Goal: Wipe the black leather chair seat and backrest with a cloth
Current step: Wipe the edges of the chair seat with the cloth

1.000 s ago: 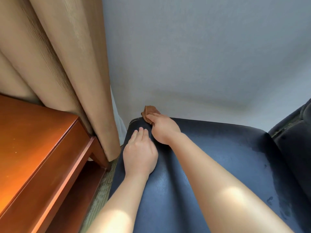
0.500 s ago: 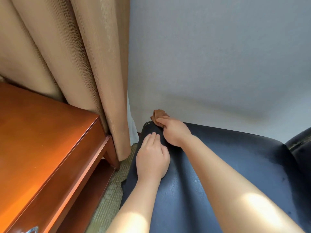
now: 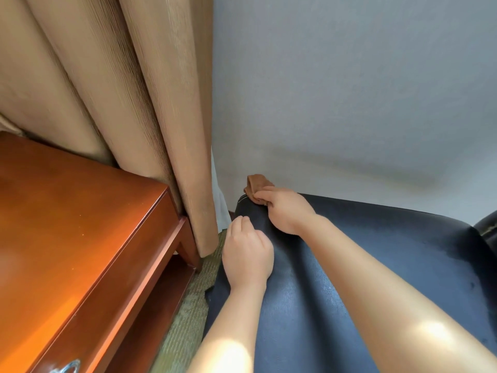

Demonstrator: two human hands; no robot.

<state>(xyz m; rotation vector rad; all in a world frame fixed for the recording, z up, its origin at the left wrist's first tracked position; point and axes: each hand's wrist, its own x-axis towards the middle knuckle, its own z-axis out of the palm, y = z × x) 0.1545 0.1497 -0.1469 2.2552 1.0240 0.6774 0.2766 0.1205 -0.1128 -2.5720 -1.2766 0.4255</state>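
Observation:
The black leather chair [image 3: 363, 270] fills the lower right, its top edge running along the wall. My right hand [image 3: 287, 211] grips a small brown cloth [image 3: 256, 188] and presses it on the chair's upper left corner. Most of the cloth is hidden under my fingers. My left hand [image 3: 246, 255] rests on the chair's left side just below, its fingers curled loosely over the edge and holding nothing that I can see.
A polished wooden desk [image 3: 75, 238] stands on the left, with a metal drawer handle [image 3: 67, 367] at the bottom. A tan curtain [image 3: 121, 90] hangs between desk and chair. Behind the chair is a pale wall [image 3: 349, 90]. Carpet [image 3: 188, 300] shows in the narrow gap.
The view has shifted to the left. My left hand's fingers have gone from flat on the leather to curled at the chair's edge. My right hand stays on the cloth at the corner.

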